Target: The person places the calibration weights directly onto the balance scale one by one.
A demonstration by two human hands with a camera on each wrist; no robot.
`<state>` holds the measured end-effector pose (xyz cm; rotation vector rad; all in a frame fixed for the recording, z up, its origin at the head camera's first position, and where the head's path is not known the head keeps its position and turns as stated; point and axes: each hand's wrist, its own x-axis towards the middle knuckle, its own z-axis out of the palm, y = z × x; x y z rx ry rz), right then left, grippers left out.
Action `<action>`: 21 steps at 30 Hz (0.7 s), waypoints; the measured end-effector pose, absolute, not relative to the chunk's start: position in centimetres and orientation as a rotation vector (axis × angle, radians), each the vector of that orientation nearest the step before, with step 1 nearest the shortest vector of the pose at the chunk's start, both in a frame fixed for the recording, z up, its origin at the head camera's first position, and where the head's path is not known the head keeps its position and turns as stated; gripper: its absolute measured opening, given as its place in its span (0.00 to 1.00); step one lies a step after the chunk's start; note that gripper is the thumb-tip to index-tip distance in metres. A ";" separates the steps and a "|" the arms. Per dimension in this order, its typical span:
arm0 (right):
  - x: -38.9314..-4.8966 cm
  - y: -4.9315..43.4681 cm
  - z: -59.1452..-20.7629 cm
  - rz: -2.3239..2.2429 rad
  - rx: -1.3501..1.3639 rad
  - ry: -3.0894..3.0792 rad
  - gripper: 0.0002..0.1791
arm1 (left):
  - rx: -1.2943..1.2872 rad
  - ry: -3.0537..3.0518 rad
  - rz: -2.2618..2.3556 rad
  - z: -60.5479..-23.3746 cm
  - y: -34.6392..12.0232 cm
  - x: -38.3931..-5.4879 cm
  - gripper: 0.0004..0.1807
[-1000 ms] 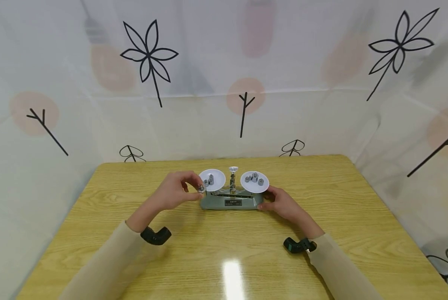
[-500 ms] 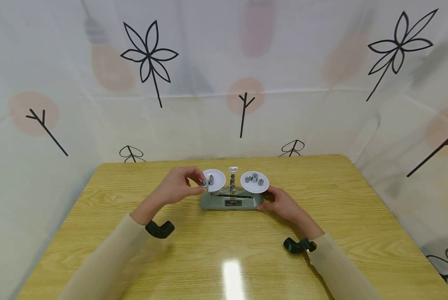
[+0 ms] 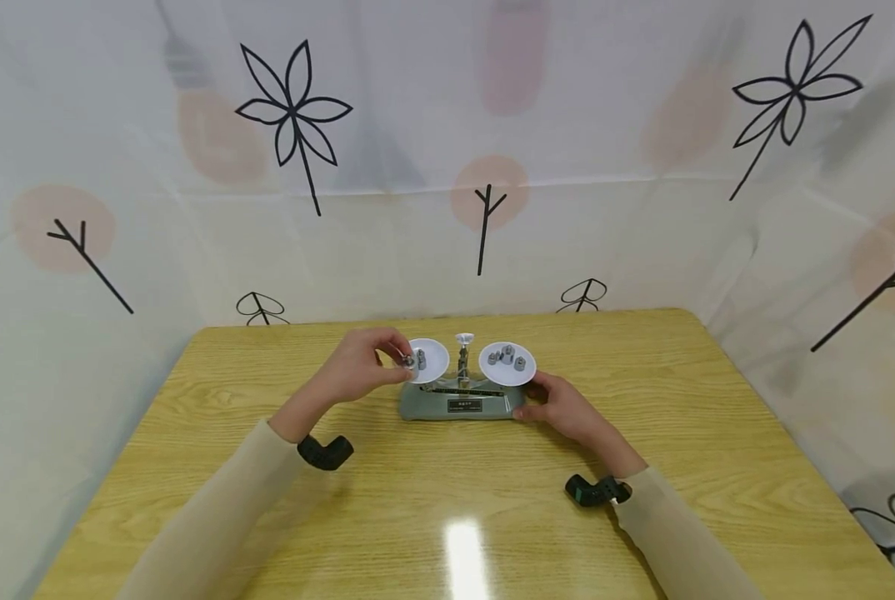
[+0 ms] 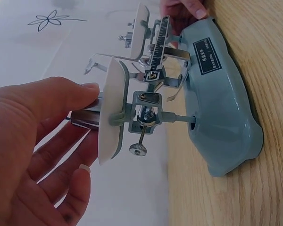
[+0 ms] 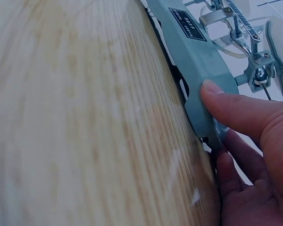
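A green-grey balance scale [image 3: 425, 406] stands on the table with two white pans. At its left pan [image 3: 436, 360], my left hand [image 3: 357, 367] pinches a metal weight [image 4: 87, 118] between thumb and fingers. The weight's flat end is against or very close to the pan's upper face. Another weight [image 3: 421, 360] stands on that pan beside it. Several weights [image 3: 508, 354] stand on the right pan [image 3: 509, 377]. My right hand [image 3: 567, 408] grips the right end of the base [image 5: 198, 101], thumb on the front and fingers round the end.
Behind the wooden table [image 3: 447, 483] hangs a white cloth [image 3: 387, 250] with printed plants. Between the pans rises the scale's central post [image 3: 463, 367]. An adjusting knob [image 4: 138, 149] sticks out beneath the left pan. Black wrist cameras [image 3: 327, 452] sit on both wrists.
My left hand has brought its weight from the left pan's front-left edge up and slightly right, onto or just over the pan. My right hand stays at the base.
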<state>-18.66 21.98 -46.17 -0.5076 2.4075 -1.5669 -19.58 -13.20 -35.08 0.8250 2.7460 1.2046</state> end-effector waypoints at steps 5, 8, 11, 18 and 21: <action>-18.8 21.9 -46.2 -1.564 -0.499 2.416 0.38 | 0.825 2.743 1.204 -35.3 -13.2 -19.8 0.10; -18.8 21.9 -46.2 -1.565 -0.495 2.418 0.39 | 0.828 2.740 1.212 -35.3 -13.1 -20.0 0.10; -18.9 21.9 -46.2 -1.573 -0.496 2.408 0.39 | 0.819 2.734 1.218 -35.3 -13.1 -20.1 0.11; -18.9 21.8 -46.2 -1.561 -0.514 2.404 0.39 | 0.816 2.737 1.208 -35.5 -13.2 -20.3 0.07; -19.0 21.9 -46.1 -1.544 -0.520 2.421 0.39 | 0.812 2.751 1.215 -35.4 -13.2 -20.3 0.06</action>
